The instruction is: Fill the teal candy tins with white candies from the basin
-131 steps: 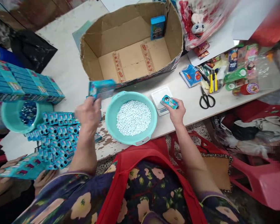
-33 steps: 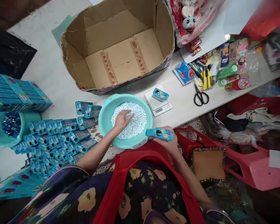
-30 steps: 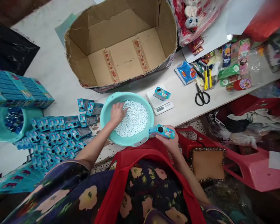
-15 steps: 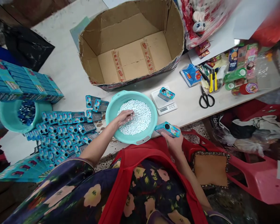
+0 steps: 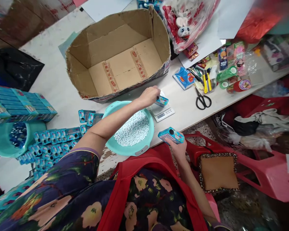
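My left hand [image 5: 149, 97] is closed, with its fingertips at the left end of a small blue printed box [image 5: 162, 101]. What the fingers hold, if anything, is hidden. That box rests on a white digital scale [image 5: 165, 115]. Lower down, my right hand [image 5: 177, 149] grips another blue box [image 5: 171, 135], whose top has a round dark hole. My left forearm crosses a turquoise basin [image 5: 141, 150], which contains many small white candy-like pieces [image 5: 132, 130].
Behind the basin stands a large open cardboard box [image 5: 120, 72]. Rows of small blue boxes [image 5: 54, 136] and a tub of shiny blue pieces [image 5: 4, 149] lie left. Black scissors [image 5: 203, 101], yellow cutters [image 5: 207, 82] and packets are right. A red stool [image 5: 199, 142] stands beside the table.
My left hand has moved from the white pieces in the basin up and right to the box on the scale. The right hand still holds its box. The view has shifted.
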`<state>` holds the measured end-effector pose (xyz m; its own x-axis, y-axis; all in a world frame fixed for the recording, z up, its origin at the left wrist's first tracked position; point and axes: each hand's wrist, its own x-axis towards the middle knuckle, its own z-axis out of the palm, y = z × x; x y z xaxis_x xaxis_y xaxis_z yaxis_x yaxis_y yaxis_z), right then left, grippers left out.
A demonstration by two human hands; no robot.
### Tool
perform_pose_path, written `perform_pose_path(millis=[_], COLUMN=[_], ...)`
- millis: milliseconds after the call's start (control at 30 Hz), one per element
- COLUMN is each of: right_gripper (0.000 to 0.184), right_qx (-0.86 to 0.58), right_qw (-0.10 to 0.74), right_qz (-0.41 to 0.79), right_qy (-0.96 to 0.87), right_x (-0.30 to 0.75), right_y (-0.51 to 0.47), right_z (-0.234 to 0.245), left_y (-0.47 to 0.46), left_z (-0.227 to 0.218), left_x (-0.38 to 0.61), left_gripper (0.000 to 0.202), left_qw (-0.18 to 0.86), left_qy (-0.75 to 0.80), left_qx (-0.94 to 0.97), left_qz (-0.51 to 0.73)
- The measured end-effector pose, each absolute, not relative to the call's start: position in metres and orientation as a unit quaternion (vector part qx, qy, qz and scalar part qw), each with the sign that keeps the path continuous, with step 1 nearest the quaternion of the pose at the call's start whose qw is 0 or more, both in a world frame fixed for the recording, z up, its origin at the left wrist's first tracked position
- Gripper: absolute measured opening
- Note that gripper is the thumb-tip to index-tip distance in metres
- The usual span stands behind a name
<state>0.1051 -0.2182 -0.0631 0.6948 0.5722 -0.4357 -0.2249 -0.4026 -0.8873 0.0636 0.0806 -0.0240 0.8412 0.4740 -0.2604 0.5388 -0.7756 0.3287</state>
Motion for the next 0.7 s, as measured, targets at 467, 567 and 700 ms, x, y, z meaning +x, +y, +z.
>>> perform_pose_path(millis=[467,567,700], right_gripper=[0.048,0.048,0.052], right_qx=[-0.745,-0.751,-0.751], right_qw=[0.560,0.557,0.554], right_qz=[0.348,0.344,0.350], right_qy=[-0.100,-0.088,-0.084], right_x=[0.121,0.119,0.114], right_y=[-0.222,-0.223,-0.225], right_z=[-0.066,-0.063,-0.061], left_y=[0.086,0.070,0.054], left_z=[-0.025,-0.039,-0.052], left_x=[0.053,0.055,0.067], left_gripper=[0.057,0.076,0.055], left_qw=[0.291,0.263,0.213], left_qy=[0.242,0.225,0.243], left_qx=[0.925,0.935,0.944], left_qz=[-0.040,-0.080,-0.061])
